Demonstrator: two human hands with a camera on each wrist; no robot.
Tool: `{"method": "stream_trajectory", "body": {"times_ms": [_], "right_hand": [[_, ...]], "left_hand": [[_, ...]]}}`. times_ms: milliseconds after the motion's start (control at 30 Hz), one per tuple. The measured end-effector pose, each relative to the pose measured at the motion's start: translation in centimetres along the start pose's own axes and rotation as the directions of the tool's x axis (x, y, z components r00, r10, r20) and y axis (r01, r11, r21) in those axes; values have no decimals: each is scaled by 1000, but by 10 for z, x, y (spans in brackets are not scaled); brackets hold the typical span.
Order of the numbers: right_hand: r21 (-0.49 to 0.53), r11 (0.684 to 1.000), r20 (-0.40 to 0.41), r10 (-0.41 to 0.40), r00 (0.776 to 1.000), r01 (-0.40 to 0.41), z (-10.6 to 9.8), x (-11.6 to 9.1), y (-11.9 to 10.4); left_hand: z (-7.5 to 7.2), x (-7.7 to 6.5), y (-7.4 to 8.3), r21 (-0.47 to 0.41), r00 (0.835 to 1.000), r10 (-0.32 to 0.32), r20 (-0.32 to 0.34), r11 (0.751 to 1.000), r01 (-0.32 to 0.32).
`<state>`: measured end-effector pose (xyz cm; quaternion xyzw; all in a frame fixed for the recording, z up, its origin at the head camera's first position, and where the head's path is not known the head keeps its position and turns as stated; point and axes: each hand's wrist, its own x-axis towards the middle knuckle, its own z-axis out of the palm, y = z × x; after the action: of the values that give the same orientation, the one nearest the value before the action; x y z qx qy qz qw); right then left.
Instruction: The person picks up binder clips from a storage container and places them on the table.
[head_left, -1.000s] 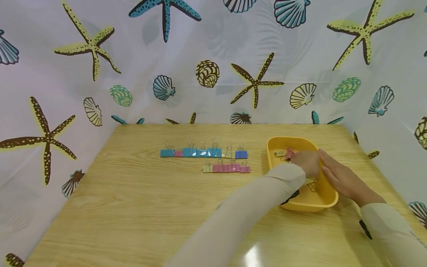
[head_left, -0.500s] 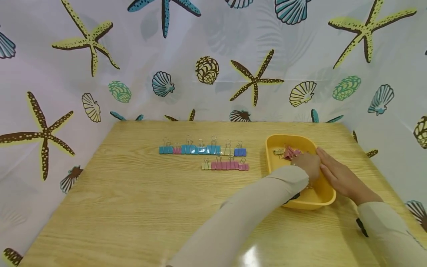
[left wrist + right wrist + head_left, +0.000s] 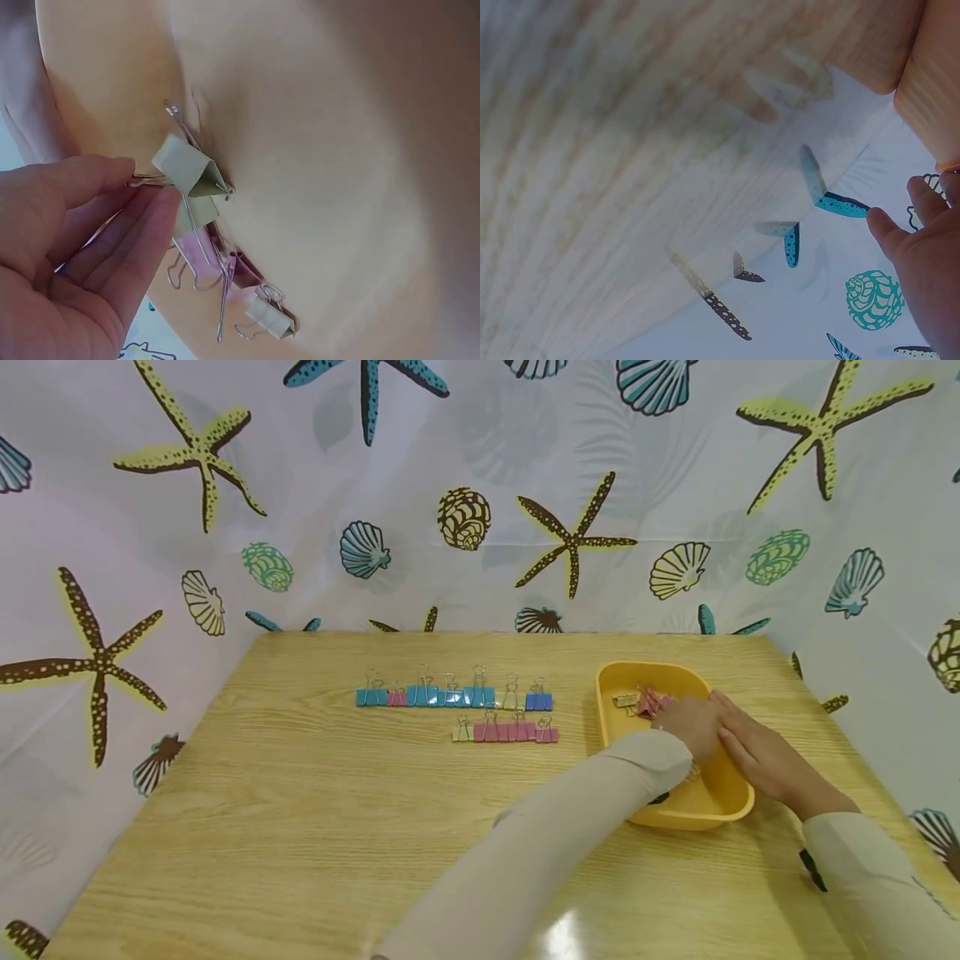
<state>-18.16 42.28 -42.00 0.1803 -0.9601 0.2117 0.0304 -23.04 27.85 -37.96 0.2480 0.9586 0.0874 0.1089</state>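
My left hand reaches inside a yellow plastic bin. In the left wrist view, its thumb and fingers pinch the wire handle of a pale green binder clip. Beyond that clip lie another pale green clip, pink binder clips and a smaller pale green one. From outside, my right hand rests against the bin's right wall with fingers straight. The right wrist view shows part of this hand beside the orange-looking bin wall.
Left of the bin, two rows of binder clips lie on the wooden table. Teal clips and a blue clip are in the back row; pink clips fill most of the front one. A patterned cloth hangs behind.
Clips at the bin's far end show slightly more than a second ago, as my left hand has shifted a little within the bin. My right hand stays at the wall.
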Motion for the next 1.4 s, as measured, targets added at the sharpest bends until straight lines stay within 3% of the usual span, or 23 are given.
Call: {"method": "stream_trajectory", "body": {"times_ms": [200, 300, 467, 767, 833, 933, 1000, 1100, 1400], "right_hand": [[8, 1000, 4, -11, 1000, 11, 2, 1, 0], [8, 1000, 0, -15, 1000, 15, 2, 1, 0], [2, 1000, -6, -13, 1000, 13, 3, -1, 2], [-24, 1000, -21, -21, 1000, 20, 3, -1, 4], [-17, 1000, -20, -23, 1000, 23, 4, 0, 4], [-3, 1000, -15, -25, 1000, 25, 4, 2, 3], [5, 1000, -12, -29, 1000, 29, 3, 2, 3], [12, 999, -10, -33, 999, 33, 2, 2, 3], [54, 999, 5, -6, 1000, 6, -1, -3, -1]], "left_hand": [[-10, -1, -11, 35, 998, 30, -64, 999, -28], [-17, -5, -21, 50, 993, 89, -81, 995, -85], [-32, -22, -48, 13, 954, 254, -158, 967, -255], [-64, -47, -108, -170, 902, 376, -212, 895, -413], [-69, -54, -126, -229, 900, 372, -228, 877, -421], [-76, -66, -154, -349, 913, 331, -238, 848, -399], [-80, -76, -172, -433, 931, 284, -227, 827, -358], [-83, -88, -199, -502, 950, 231, -211, 808, -308], [-71, -114, -283, -512, 974, 120, -192, 835, -203]]}}
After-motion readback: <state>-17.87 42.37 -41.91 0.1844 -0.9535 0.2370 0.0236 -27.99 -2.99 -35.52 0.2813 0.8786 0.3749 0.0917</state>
